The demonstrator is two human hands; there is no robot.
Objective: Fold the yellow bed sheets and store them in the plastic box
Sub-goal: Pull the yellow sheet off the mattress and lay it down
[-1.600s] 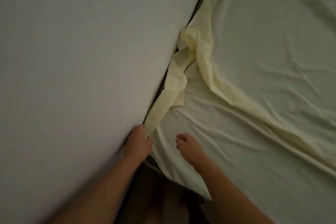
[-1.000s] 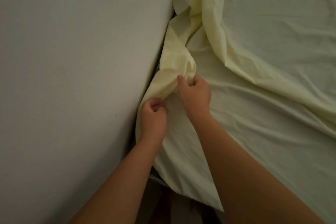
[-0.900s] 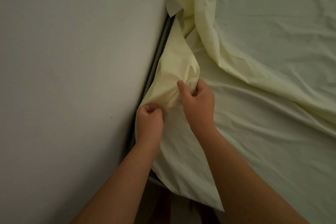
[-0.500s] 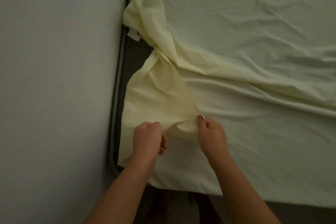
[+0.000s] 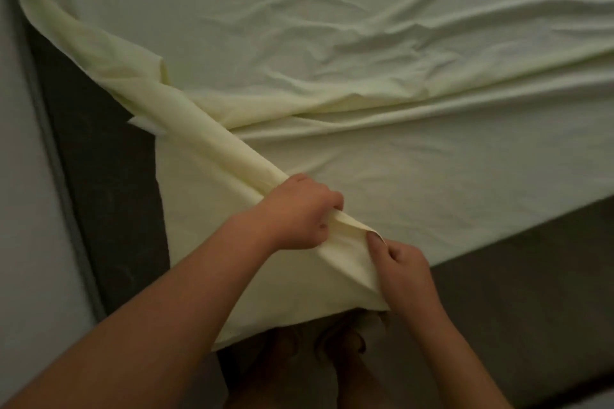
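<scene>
Head view, dim light. Left hand: fingers curled round a gathered ridge of the yellow sheet, gripping it from above. Right hand: thumb and curled fingers pinch the same cloth just beside the left hand, at a loose corner flap that hangs down toward the person's legs. Both hands touch the sheet; the hands themselves are near each other but apart.

From the left hand the ridge of cloth runs up and to the left across the bed, lifted off the dark mattress, which lies bare along the left side. A small white tag shows at the sheet's edge there. Rest of the sheet lies wrinkled over the mattress, upper and right parts. Pale wall at far left. Dark floor at lower right.
</scene>
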